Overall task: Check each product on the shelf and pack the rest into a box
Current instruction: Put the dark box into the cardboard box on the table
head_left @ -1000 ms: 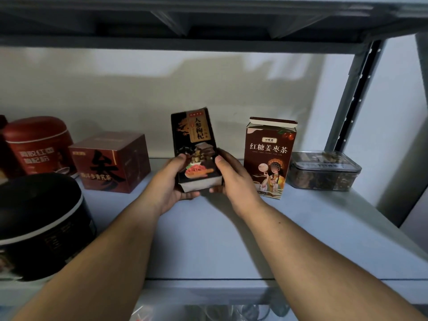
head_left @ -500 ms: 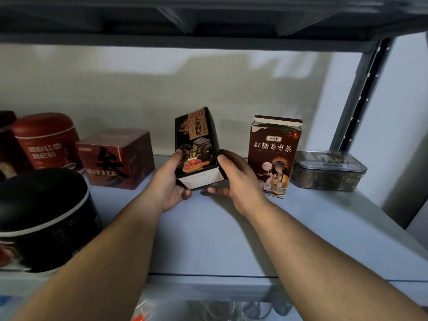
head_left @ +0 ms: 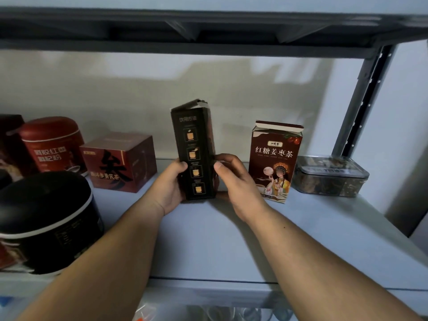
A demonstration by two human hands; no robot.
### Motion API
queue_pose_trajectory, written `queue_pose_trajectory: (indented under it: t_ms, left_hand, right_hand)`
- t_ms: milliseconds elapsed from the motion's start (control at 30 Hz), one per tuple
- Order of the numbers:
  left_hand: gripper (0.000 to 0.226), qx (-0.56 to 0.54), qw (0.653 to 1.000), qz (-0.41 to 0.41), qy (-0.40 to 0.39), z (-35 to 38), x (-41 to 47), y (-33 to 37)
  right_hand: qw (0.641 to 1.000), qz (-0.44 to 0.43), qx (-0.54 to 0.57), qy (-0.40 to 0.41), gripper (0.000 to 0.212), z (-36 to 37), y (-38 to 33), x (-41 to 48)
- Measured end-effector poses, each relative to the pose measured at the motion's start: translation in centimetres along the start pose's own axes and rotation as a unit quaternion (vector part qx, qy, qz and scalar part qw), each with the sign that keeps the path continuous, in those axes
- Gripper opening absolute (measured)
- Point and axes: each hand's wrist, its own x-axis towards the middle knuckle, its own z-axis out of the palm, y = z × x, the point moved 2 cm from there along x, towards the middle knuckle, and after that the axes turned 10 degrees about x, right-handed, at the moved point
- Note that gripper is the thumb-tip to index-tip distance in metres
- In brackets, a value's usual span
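I judge the job to be in its checking stage. The black carton stands upright at the middle of the shelf, its narrow side with four cup pictures turned toward me, and I cannot tell whether its base rests on the shelf or hangs just above. My left hand wraps its lower left edge, thumb on the front. My right hand pinches the right edge with thumb and curled fingers. At 3 o'clock from it stand the red tea carton and, further out, the clear tub. At 9 o'clock are the cube box and the red canister, and at 8 o'clock the black tin. No packing box is in view, so packing seems not yet begun.
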Motion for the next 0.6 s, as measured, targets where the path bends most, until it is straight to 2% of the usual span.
queue_pose_trajectory:
  t_ms: [133, 233, 400, 600]
  left_hand:
    - [0.035, -0.022, 1.0, -0.013, 0.006, -0.1, 0.0, 0.2]
    - [0.045, -0.013, 1.0, 0.024, 0.005, 0.1, -0.1, 0.8]
    - [0.032, 0.008, 0.994, 0.103, 0.038, 0.6, -0.6, 2.1]
    - [0.039, -0.042, 0.983, 0.168, 0.059, 1.0, -1.6, 3.9]
  right_hand:
    - [1.0, 0.01, -0.002, 0.006, 0.064, 0.1, 0.5, 0.2]
    - [1.0, -0.001, 0.0, -0.021, 0.083, 0.0, 0.8, 0.1]
    - [0.998, -0.02, -0.06, -0.019, 0.095, -0.1, 0.8, -0.1]
    - [0.988, -0.055, -0.142, -0.03, 0.08, 0.0, 0.6, 0.0]
